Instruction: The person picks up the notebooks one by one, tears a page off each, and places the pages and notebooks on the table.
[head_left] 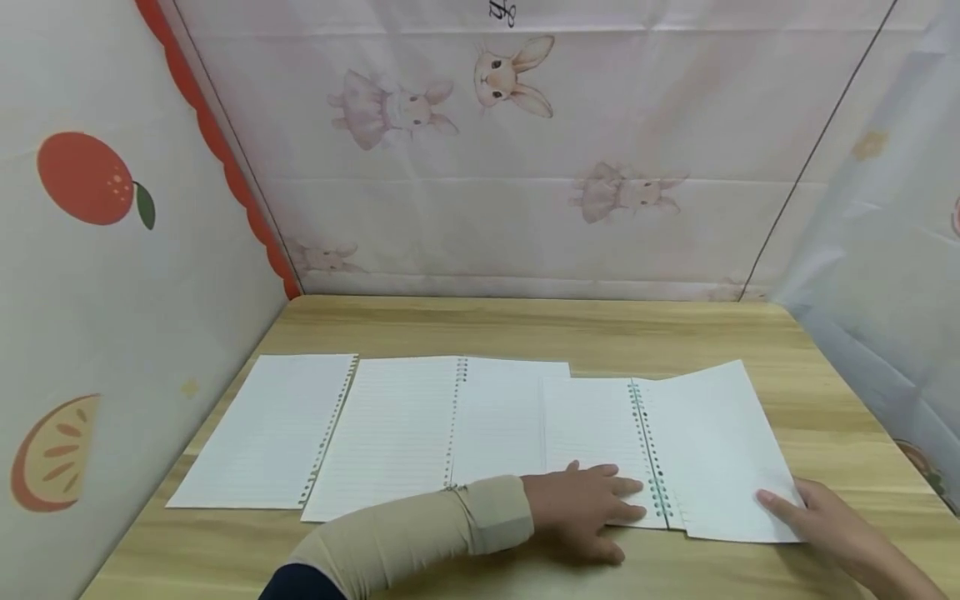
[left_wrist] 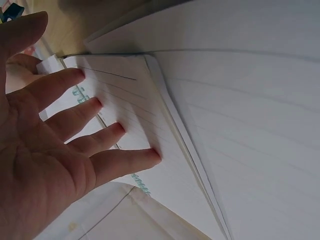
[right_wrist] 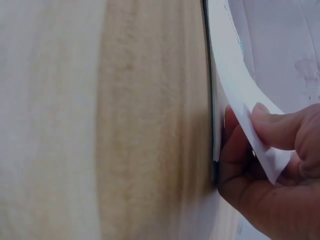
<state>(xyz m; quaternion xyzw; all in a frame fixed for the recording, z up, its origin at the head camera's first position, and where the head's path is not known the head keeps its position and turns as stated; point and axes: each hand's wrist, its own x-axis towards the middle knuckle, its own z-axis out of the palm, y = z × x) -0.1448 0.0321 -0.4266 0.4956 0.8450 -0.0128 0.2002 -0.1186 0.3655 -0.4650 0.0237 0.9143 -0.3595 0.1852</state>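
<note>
An open spiral notebook (head_left: 592, 417) with a green coil lies at the right of the row. My left hand (head_left: 581, 510) has its fingers spread over the lower part of its lined left page. In the left wrist view, those straight fingers (left_wrist: 112, 132) reach across the lined paper toward the green coil. At the lower right corner, my right hand (head_left: 828, 521) pinches a white page (head_left: 716, 458) between thumb and fingers. The right wrist view shows this page (right_wrist: 240, 82) bent up, clear of the layers beneath it, with the thumb on its upper face.
Left of it lies another open spiral notebook (head_left: 405, 425) with lined pages, its right side overlapped by the green-coiled one. A white sheet with a punched edge (head_left: 262, 429) lies farther left. All rest on a wooden table (head_left: 525, 321) bordered by printed cloth walls (head_left: 465, 233).
</note>
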